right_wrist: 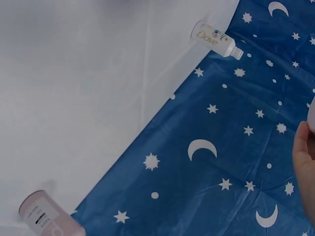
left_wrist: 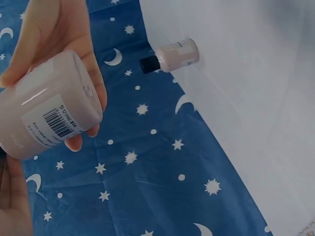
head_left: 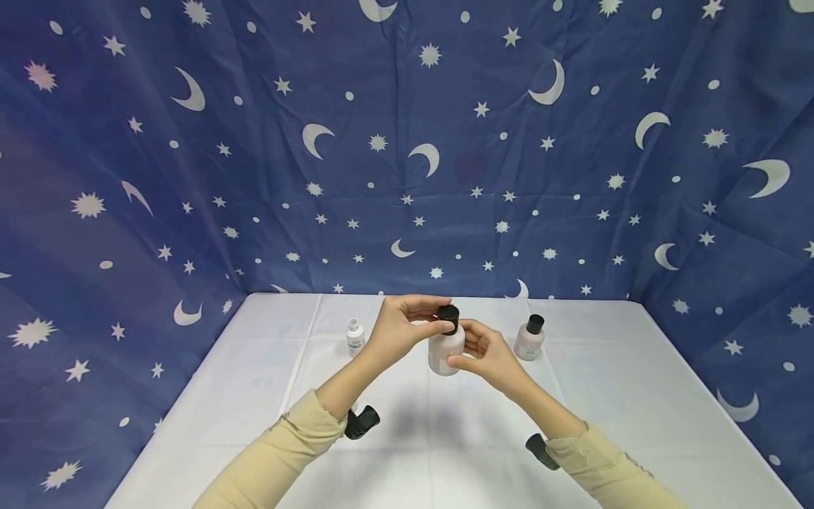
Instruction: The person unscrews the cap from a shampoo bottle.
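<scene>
Both hands hold a pale pink bottle [head_left: 443,353] with a black cap [head_left: 448,315], upright above the table. My left hand [head_left: 407,326] pinches the cap between thumb and fingers. Around the bottle's body, from the right side, my right hand [head_left: 486,352] keeps its grip. A barcode label [left_wrist: 58,123] on the bottle shows in the left wrist view, with the bottle's base turned toward that camera. To the right of the hands stands a smaller pink bottle [head_left: 530,341], also black-capped. On the left is a white Dove bottle [right_wrist: 212,39] with an uncapped threaded neck.
A white cloth [head_left: 280,382] covers the table. Behind it and at both sides hangs a blue curtain [head_left: 407,177] with moons and stars. Black wrist-worn pieces [head_left: 362,422] show beside the sleeves.
</scene>
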The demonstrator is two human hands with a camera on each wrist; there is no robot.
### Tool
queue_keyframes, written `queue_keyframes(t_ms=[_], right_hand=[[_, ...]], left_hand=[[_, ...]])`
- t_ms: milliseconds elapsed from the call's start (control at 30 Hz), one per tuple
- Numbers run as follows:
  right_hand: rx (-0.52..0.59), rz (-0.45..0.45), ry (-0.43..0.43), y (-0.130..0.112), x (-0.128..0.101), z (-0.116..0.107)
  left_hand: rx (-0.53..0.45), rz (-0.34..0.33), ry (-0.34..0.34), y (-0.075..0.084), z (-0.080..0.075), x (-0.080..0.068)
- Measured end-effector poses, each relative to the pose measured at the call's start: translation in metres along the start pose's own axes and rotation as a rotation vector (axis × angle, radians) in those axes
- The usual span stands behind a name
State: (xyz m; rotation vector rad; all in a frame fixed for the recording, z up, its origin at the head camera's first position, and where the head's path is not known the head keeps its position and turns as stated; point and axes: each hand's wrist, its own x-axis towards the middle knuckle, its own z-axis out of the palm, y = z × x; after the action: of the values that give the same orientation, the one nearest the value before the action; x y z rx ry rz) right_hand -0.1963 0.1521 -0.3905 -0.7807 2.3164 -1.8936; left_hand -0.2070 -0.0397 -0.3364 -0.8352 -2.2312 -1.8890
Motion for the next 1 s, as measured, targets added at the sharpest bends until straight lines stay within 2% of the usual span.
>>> queue_keyframes(t_ms=[133,267,433,533,667,733,900,1000], right_hand=[[0.022,-0.060,-0.023,0.002,-0.004,0.002],[0.047,-0.112,-0.010,0.003,-0.005,0.005],[0.088,-0.142,-0.003,0.001,-0.005,0.010],[0.102,-0.156,-0.041,0.000,-0.006,0.011],[0.172,-0.185,-0.154,-0.001,-0.011,0.012],[0.219,-0.206,-0.212,-0.001,-0.012,0.012],[0.282,-0.277,-0.314,-0.005,-0.015,0.012],[0.317,-0.302,-0.361,-0.009,-0.016,0.013]], left_hand=[[-0.026,0.000,-0.021,0.006,-0.001,-0.003],[-0.031,0.004,-0.045,0.009,-0.004,-0.004],[-0.059,0.006,-0.096,0.012,-0.010,-0.002],[-0.054,0.029,-0.225,0.015,-0.017,0.000],[-0.053,0.060,-0.487,0.018,-0.027,0.004],[-0.082,0.071,-0.596,0.019,-0.029,0.005],[-0.202,0.112,-0.767,0.020,-0.032,0.007],[-0.274,0.130,-0.821,0.019,-0.031,0.005]])
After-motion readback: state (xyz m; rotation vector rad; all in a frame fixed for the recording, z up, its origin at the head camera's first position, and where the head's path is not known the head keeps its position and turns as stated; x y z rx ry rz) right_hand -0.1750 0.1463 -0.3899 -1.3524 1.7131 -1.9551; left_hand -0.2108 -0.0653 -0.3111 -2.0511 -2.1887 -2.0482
